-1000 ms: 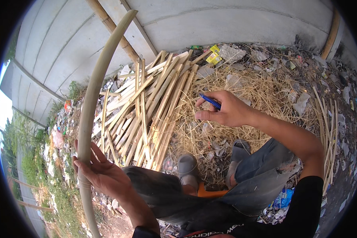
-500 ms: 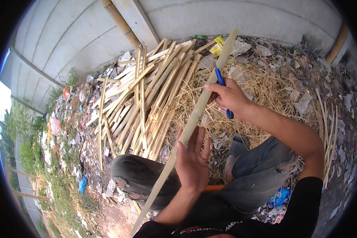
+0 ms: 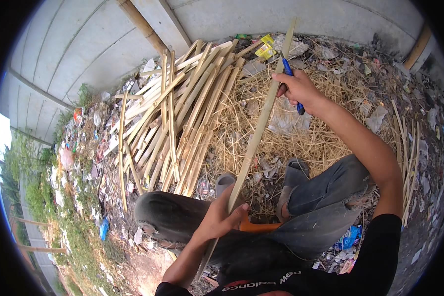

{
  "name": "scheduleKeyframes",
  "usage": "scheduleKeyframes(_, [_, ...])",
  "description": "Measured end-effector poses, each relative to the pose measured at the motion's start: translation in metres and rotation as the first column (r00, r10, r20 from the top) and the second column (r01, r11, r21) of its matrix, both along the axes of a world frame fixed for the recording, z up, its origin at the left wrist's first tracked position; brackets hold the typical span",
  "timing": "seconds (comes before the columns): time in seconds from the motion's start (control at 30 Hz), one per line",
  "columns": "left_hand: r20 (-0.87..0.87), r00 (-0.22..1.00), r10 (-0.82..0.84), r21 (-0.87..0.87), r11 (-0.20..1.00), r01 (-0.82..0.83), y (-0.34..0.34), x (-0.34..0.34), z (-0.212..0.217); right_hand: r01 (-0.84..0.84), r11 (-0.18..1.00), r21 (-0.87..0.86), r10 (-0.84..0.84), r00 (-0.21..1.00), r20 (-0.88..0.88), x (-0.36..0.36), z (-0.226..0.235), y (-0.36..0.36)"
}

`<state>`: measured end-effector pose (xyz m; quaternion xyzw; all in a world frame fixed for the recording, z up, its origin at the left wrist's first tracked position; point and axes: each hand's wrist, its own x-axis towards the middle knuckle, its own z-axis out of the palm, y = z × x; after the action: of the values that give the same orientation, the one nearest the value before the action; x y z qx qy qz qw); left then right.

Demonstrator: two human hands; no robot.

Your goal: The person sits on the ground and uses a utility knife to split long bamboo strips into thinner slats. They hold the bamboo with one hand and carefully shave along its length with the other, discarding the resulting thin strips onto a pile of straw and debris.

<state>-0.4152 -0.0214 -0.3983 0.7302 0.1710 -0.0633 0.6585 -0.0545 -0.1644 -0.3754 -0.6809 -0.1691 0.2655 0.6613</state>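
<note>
A long, pale bamboo strip (image 3: 254,140) slants across the middle, its far end close to the wall and its near end beside my lap. My left hand (image 3: 218,221) is wrapped round its lower part, above my bent knee. Farther up the strip, my right hand (image 3: 298,91) pinches it between thumb and fingers. That same hand also grips a blue-handled cutter knife (image 3: 287,69), whose blade end lies against the strip. Parts of the right fingers are hidden behind the strip and handle.
A heap of split bamboo strips (image 3: 182,113) lies left of centre. Thin shavings (image 3: 246,118) cover the ground ahead. More slender strips (image 3: 406,158) rest at the right. A concrete wall (image 3: 306,17) stands behind. Something orange (image 3: 259,227) shows between my legs.
My left hand has slid down toward my lap and closed round the strip. My right hand, with knife and strip, has moved slightly up and right.
</note>
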Motion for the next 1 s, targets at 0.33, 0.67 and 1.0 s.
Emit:
scheduleKeyframes(0.33, [-0.043,0.966,0.256,-0.376,0.891,-0.253,0.009,0.049,0.005,-0.292,0.777,-0.558,0.613,0.555,0.563,-0.104,0.019,0.012])
scheduleKeyframes(0.67, [-0.033,0.978,0.204,-0.343,0.917,-0.203,0.018,0.041,0.002,-0.177,0.777,-0.605,0.629,0.284,0.724,-0.120,-0.001,0.034])
scheduleKeyframes(1.0, [-0.052,0.986,0.160,-0.324,0.931,-0.168,0.017,0.041,0.009,-0.060,0.825,-0.562,0.553,0.285,0.783,-0.086,0.007,0.039])
